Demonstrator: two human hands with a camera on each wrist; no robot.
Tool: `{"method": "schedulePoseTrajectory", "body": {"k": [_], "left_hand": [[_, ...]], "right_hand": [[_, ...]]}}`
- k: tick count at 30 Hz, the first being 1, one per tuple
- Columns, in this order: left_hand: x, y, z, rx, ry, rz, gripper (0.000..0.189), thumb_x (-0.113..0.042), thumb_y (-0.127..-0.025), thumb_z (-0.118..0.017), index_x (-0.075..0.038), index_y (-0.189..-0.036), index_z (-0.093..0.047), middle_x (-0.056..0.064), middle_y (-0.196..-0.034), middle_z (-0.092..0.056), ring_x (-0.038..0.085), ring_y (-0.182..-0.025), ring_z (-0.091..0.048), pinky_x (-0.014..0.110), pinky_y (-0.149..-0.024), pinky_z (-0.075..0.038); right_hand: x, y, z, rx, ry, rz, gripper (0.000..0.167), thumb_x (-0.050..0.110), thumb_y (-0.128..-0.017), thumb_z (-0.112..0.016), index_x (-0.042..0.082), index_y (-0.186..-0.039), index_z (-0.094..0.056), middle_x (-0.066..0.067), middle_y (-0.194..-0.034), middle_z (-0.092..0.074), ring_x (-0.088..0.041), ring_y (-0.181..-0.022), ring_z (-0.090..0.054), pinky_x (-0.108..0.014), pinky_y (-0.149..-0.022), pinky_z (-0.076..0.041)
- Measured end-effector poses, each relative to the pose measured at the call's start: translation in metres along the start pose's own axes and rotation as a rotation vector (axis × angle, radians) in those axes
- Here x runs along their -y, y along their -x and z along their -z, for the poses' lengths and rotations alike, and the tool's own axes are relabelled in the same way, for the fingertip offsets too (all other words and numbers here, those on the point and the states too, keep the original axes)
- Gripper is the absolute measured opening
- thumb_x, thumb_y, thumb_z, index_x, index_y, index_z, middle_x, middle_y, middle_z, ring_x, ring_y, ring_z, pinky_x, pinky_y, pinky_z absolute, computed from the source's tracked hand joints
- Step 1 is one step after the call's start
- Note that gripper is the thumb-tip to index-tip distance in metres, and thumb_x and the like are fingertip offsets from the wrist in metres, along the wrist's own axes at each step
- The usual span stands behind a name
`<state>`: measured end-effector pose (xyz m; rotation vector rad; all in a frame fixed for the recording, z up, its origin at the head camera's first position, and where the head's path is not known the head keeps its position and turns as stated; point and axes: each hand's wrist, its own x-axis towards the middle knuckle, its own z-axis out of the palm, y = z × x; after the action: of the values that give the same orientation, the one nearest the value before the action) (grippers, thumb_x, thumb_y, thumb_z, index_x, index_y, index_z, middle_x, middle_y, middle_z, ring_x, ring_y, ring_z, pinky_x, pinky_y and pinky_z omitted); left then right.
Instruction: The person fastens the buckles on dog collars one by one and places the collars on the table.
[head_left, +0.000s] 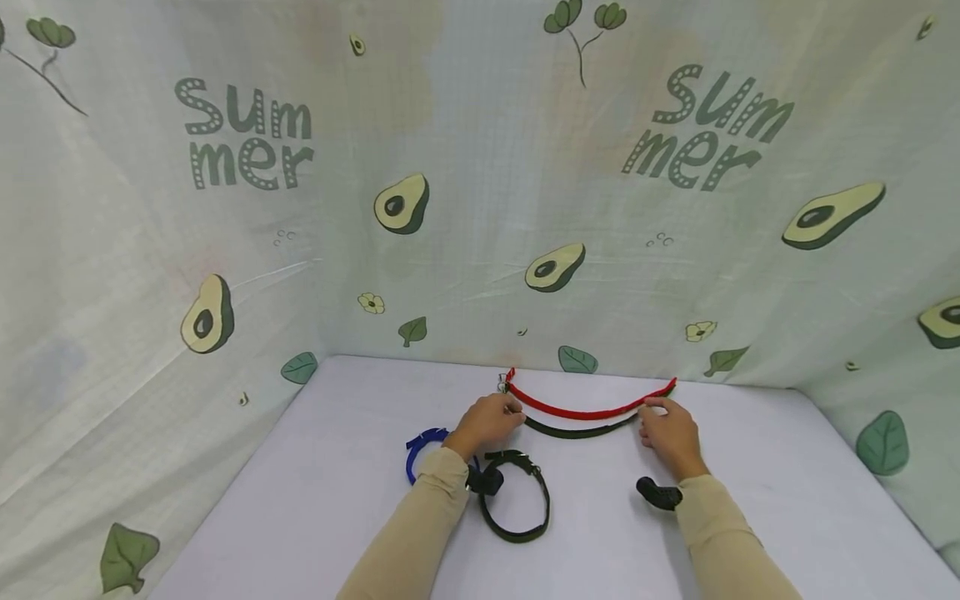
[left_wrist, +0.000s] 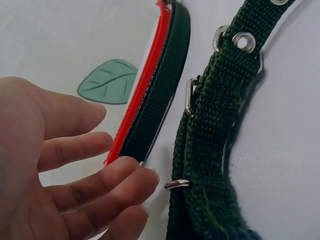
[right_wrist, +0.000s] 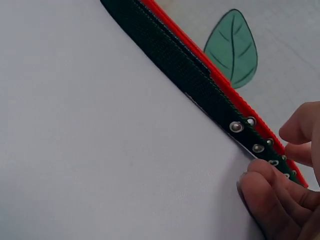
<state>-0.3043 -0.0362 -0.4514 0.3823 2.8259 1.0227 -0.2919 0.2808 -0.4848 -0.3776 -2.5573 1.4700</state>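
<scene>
A red collar (head_left: pixel 577 412) and a dark green collar (head_left: pixel 573 432) stretch across the back of the table, apart mid-length and close together at the ends. The left hand (head_left: pixel 491 422) is at their left end, beside a metal ring (head_left: pixel 503 383). In the left wrist view its loosely extended fingers (left_wrist: pixel 125 180) overlap the strap ends; firm contact is unclear. At the eyelet end, the right hand (head_left: pixel 670 429) pinches both straps, its fingertips on either side of them in the right wrist view. A closed dark green collar (head_left: pixel 514 536) lies near the left wrist.
A blue collar (head_left: pixel 410 460) lies looped left of the green one, partly hidden by the left wrist. Small black cameras (head_left: pixel 660 493) sit at the wrists. Behind the white table (head_left: pixel 600 542) hangs a cloth (head_left: pixel 480 208) printed with avocados and leaves.
</scene>
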Motion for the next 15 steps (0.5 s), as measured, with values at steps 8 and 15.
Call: {"method": "schedulePoseTrajectory", "body": {"k": [8,15], "left_hand": [[0.000,-0.013,-0.002,0.010,-0.021,0.024,0.022,-0.027,-0.097,-0.064,-0.014,-0.112,-0.073,0.004,-0.115,-0.068,0.021,-0.099,-0.059,0.042,-0.085,-0.050],[0.000,-0.018,-0.010,0.007,-0.054,0.039,0.023,-0.028,-0.098,-0.064,-0.015,-0.114,-0.073,0.006,-0.121,-0.067,0.026,-0.112,-0.060,0.046,-0.092,-0.049]], "right_hand": [[-0.001,-0.004,-0.001,-0.005,0.072,-0.027,0.037,0.029,-0.099,-0.056,0.002,-0.123,-0.062,-0.004,-0.072,-0.068,-0.011,-0.059,-0.064,-0.027,-0.056,-0.050],[-0.002,-0.003,-0.002,-0.018,0.087,-0.044,0.032,0.027,-0.097,-0.056,0.001,-0.116,-0.062,-0.003,-0.072,-0.067,-0.011,-0.060,-0.063,-0.027,-0.056,-0.048]]}}
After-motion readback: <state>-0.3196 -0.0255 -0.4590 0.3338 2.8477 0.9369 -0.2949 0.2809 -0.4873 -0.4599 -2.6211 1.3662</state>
